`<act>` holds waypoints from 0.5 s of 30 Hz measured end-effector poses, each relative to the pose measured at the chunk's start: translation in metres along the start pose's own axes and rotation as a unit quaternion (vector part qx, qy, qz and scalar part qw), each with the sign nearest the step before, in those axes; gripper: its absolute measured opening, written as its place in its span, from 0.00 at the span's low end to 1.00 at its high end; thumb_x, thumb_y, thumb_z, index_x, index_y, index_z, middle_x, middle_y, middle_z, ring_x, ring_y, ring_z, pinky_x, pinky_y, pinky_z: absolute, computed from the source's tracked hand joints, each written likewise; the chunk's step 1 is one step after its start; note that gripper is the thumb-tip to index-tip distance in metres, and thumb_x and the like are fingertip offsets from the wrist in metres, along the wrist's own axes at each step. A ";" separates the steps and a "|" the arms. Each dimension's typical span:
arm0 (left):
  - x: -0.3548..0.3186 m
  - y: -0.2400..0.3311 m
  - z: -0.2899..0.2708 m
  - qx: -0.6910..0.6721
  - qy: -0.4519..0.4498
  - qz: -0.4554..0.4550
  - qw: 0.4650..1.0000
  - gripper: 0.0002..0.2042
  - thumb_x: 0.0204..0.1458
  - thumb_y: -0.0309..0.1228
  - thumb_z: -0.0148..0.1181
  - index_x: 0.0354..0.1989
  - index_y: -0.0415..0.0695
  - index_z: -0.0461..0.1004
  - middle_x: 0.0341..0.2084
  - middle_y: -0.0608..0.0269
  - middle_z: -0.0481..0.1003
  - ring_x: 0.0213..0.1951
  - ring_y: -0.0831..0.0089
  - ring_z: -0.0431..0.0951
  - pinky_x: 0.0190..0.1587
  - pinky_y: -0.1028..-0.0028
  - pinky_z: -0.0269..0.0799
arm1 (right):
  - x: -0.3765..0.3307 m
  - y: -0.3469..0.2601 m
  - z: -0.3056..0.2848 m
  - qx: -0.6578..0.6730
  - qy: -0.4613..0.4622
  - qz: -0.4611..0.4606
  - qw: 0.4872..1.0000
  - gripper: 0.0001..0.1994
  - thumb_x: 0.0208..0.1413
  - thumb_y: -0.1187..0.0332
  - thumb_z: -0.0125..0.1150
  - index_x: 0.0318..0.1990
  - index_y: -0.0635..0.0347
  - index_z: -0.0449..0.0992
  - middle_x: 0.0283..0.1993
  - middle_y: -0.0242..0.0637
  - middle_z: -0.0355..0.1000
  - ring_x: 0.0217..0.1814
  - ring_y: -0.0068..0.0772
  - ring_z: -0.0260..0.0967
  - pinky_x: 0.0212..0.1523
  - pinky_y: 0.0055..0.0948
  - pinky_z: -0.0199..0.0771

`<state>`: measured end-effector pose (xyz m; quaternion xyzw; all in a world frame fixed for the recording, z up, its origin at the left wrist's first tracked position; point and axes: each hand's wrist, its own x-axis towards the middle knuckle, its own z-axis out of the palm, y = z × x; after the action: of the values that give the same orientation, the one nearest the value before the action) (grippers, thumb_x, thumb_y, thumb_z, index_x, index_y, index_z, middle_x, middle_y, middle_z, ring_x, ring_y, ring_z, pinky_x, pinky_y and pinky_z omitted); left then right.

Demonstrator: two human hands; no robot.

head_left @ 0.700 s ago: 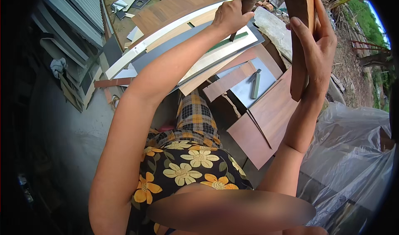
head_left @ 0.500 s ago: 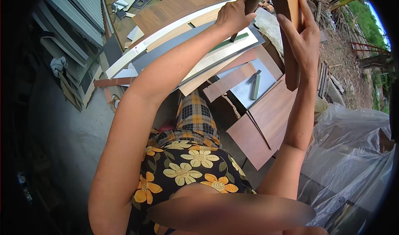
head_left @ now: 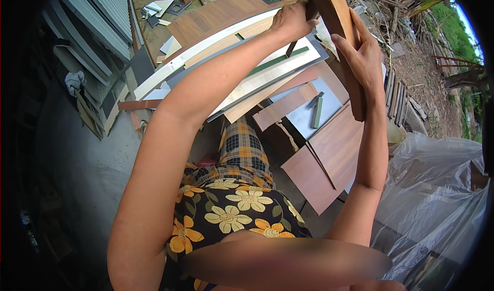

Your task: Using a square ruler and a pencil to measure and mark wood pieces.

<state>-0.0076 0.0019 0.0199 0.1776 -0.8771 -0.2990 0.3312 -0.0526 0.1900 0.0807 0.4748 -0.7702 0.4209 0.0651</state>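
Observation:
My left hand is closed around the dark handle of a chisel, whose narrow blade points down. The blade's tip is at a dark green strip lying on a pale board. My right hand grips a thick brown length of wood, thumb on one side and fingers on the other. Its upper part is against or right beside the chisel's handle; whether they touch I cannot tell. Part of the handle is hidden behind my left hand and the wood.
Wood-grain panels lean at the right of my legs, with a short green block on a pale blue panel. Clear plastic sheeting covers a pile at right. Corrugated metal sheets stand at left; offcuts lie behind.
The brown length of wood has come left and slightly down in my right hand, closing on the chisel's handle. My left hand stays at nearly the same place. The view has shifted slightly.

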 end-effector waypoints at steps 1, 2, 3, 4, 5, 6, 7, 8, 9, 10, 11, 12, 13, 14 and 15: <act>0.000 0.002 -0.002 0.001 0.022 0.016 1.000 0.21 0.47 0.41 0.65 0.44 0.39 0.71 0.36 0.46 0.79 0.43 0.48 0.79 0.48 0.58 0.73 | -0.005 -0.005 0.000 0.015 0.014 0.023 1.000 0.37 0.46 0.58 0.66 0.65 0.63 0.63 0.46 0.55 0.75 0.43 0.38 0.77 0.45 0.34 0.77; 0.003 0.004 -0.004 0.002 0.023 0.016 1.000 0.21 0.47 0.41 0.65 0.44 0.39 0.71 0.36 0.46 0.79 0.43 0.48 0.79 0.48 0.58 0.73 | -0.007 -0.008 -0.004 0.015 0.014 0.023 1.000 0.37 0.46 0.58 0.66 0.65 0.63 0.63 0.46 0.55 0.75 0.43 0.38 0.77 0.45 0.34 0.77; 0.006 0.007 -0.006 -0.033 0.041 0.032 0.998 0.22 0.46 0.40 0.66 0.43 0.37 0.71 0.34 0.41 0.78 0.41 0.47 0.79 0.46 0.58 0.74 | -0.010 -0.012 -0.010 0.042 0.019 0.039 0.998 0.37 0.46 0.58 0.66 0.65 0.63 0.64 0.45 0.54 0.75 0.41 0.37 0.77 0.43 0.33 0.78; 0.007 0.010 -0.007 -0.068 0.059 0.048 0.995 0.23 0.45 0.40 0.67 0.43 0.34 0.70 0.32 0.37 0.77 0.40 0.46 0.79 0.44 0.57 0.75 | -0.012 -0.014 -0.013 0.070 0.024 0.056 0.996 0.37 0.46 0.58 0.66 0.64 0.63 0.64 0.44 0.53 0.76 0.39 0.35 0.78 0.41 0.33 0.78; 0.005 0.014 -0.006 -0.069 0.057 0.049 0.995 0.23 0.45 0.40 0.67 0.43 0.34 0.70 0.32 0.37 0.77 0.40 0.46 0.79 0.44 0.57 0.75 | -0.012 -0.005 -0.014 0.058 0.039 0.041 0.997 0.37 0.46 0.59 0.66 0.64 0.64 0.64 0.41 0.50 0.76 0.37 0.32 0.77 0.38 0.30 0.79; 0.005 0.016 -0.002 -0.054 0.062 0.049 0.995 0.23 0.46 0.40 0.67 0.44 0.36 0.70 0.33 0.39 0.77 0.40 0.47 0.79 0.45 0.58 0.74 | -0.013 -0.002 -0.016 0.057 0.040 0.042 0.997 0.37 0.46 0.59 0.66 0.64 0.64 0.64 0.41 0.50 0.76 0.37 0.32 0.77 0.38 0.30 0.79; 0.004 0.019 0.002 -0.040 0.067 0.049 0.996 0.23 0.46 0.40 0.66 0.44 0.37 0.70 0.34 0.42 0.78 0.41 0.48 0.79 0.46 0.58 0.74 | -0.015 0.000 -0.018 0.051 0.053 0.022 0.997 0.37 0.47 0.57 0.66 0.65 0.61 0.63 0.39 0.46 0.77 0.36 0.29 0.77 0.37 0.28 0.78; 0.003 0.022 0.007 -0.025 0.072 0.050 0.996 0.22 0.47 0.40 0.66 0.45 0.38 0.70 0.35 0.44 0.78 0.42 0.48 0.79 0.47 0.59 0.74 | -0.016 0.001 -0.020 0.045 0.066 0.002 0.997 0.37 0.48 0.54 0.67 0.66 0.57 0.63 0.37 0.42 0.77 0.36 0.26 0.77 0.35 0.26 0.76; 0.002 0.018 0.012 -0.029 0.074 0.052 0.995 0.22 0.47 0.40 0.66 0.44 0.37 0.70 0.34 0.44 0.78 0.41 0.48 0.79 0.46 0.59 0.74 | -0.017 -0.004 -0.020 0.046 0.067 0.002 0.997 0.38 0.48 0.53 0.66 0.66 0.57 0.63 0.37 0.42 0.77 0.36 0.27 0.77 0.35 0.27 0.76; 0.001 0.012 0.016 -0.028 0.075 0.053 0.995 0.22 0.47 0.40 0.66 0.44 0.37 0.70 0.34 0.44 0.78 0.41 0.48 0.79 0.46 0.59 0.74 | -0.017 -0.009 -0.020 0.047 0.067 0.002 0.997 0.38 0.48 0.53 0.66 0.66 0.57 0.63 0.37 0.42 0.77 0.36 0.27 0.77 0.35 0.27 0.76; 0.000 0.006 0.019 -0.029 0.071 0.051 0.996 0.22 0.46 0.40 0.66 0.43 0.37 0.70 0.34 0.44 0.78 0.41 0.48 0.79 0.45 0.59 0.74 | -0.018 -0.013 -0.020 0.054 0.058 0.016 0.997 0.38 0.47 0.53 0.66 0.66 0.57 0.64 0.38 0.44 0.77 0.36 0.28 0.77 0.36 0.28 0.77; -0.001 0.004 0.022 -0.035 0.064 0.051 0.996 0.22 0.46 0.40 0.67 0.43 0.37 0.69 0.33 0.45 0.78 0.40 0.49 0.79 0.44 0.59 0.74 | -0.021 -0.015 -0.021 0.057 0.050 0.033 0.997 0.38 0.47 0.53 0.67 0.66 0.57 0.64 0.40 0.45 0.77 0.37 0.29 0.77 0.37 0.29 0.77; -0.002 0.003 0.026 -0.039 0.059 0.038 0.997 0.22 0.47 0.40 0.67 0.42 0.37 0.69 0.32 0.45 0.77 0.38 0.48 0.79 0.43 0.59 0.73 | -0.023 -0.015 -0.022 0.055 0.051 0.035 0.997 0.38 0.47 0.53 0.67 0.66 0.57 0.64 0.40 0.45 0.77 0.37 0.29 0.77 0.37 0.29 0.77; -0.003 0.002 0.030 -0.041 0.057 0.039 0.997 0.22 0.47 0.40 0.67 0.42 0.37 0.69 0.32 0.45 0.77 0.38 0.48 0.79 0.43 0.59 0.73 | -0.025 -0.015 -0.024 0.047 0.051 0.034 0.997 0.37 0.46 0.56 0.66 0.65 0.60 0.64 0.40 0.47 0.77 0.37 0.30 0.77 0.36 0.29 0.77; -0.003 0.001 0.032 -0.044 0.063 0.041 0.996 0.21 0.46 0.40 0.67 0.41 0.37 0.69 0.32 0.44 0.77 0.38 0.48 0.78 0.43 0.59 0.73 | -0.025 -0.014 -0.024 0.040 0.051 0.031 0.997 0.37 0.46 0.59 0.66 0.64 0.63 0.64 0.41 0.50 0.76 0.37 0.32 0.76 0.36 0.29 0.78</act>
<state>-0.0274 0.0172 -0.0005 0.1453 -0.8471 -0.3114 0.4054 -0.0348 0.2213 0.0918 0.4306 -0.7630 0.4766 0.0722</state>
